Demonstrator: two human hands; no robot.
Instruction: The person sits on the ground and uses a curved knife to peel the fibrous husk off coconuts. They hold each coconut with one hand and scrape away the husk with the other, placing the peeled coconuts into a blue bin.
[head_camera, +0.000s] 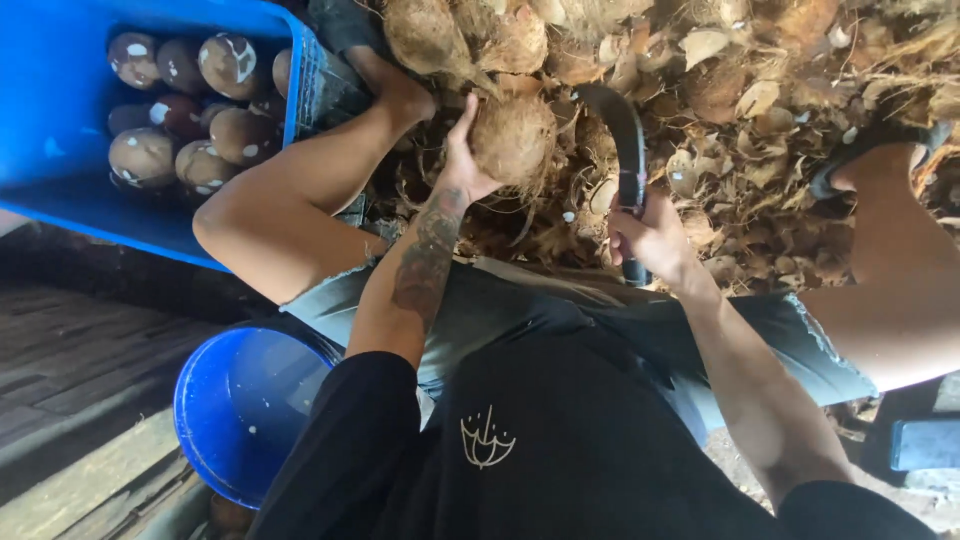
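Left hand wraps the husked coconut, pinning it on the husk pile between your knees | right hand fisted on the curved knife, blade beside it | peeled nuts wait in blue crate.

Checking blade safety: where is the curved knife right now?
In the head view, the curved knife is right of centre, gripped by the right hand, blade up beside the husked coconut that the left hand holds.
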